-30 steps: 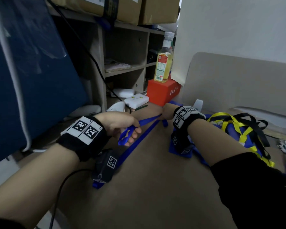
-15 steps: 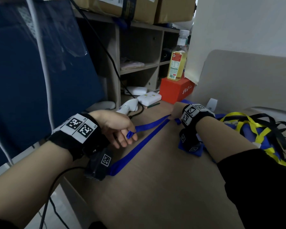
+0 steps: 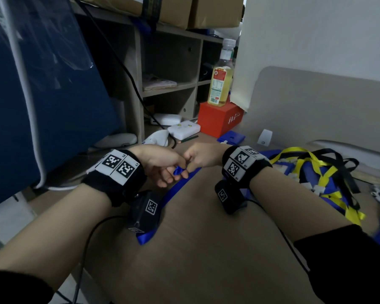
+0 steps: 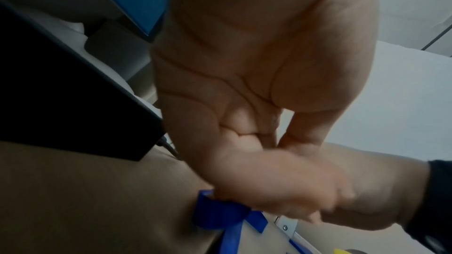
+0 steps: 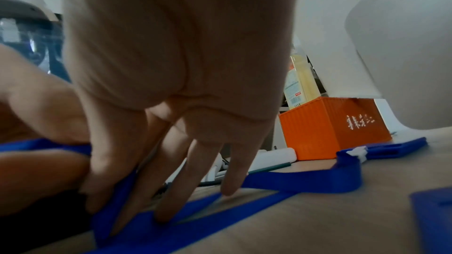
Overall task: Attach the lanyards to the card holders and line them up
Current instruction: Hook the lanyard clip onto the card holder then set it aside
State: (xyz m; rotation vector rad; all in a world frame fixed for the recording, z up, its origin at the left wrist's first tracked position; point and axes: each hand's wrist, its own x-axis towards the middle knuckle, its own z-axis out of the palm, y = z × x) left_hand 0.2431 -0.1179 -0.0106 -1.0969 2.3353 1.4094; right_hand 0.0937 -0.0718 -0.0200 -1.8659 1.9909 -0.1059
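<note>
1. Both hands have come together since a second ago: head view shows the left hand [image 3: 162,163] and right hand [image 3: 203,157] pinching the blue lanyard [image 3: 180,171] over the near desk [image 3: 206,249].
2. Left wrist view: fingers curl round the lanyard's loop [image 4: 217,213].
3. Right wrist view: fingertips [image 5: 229,186] grip the strap, which runs right to a blue card holder [image 5: 391,149] by the orange box [image 5: 330,128].

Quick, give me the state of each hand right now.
Left hand: closed, pinching a loop of the blue lanyard.
Right hand: closed on the same blue lanyard, its fingers reaching down onto the strap.
</note>
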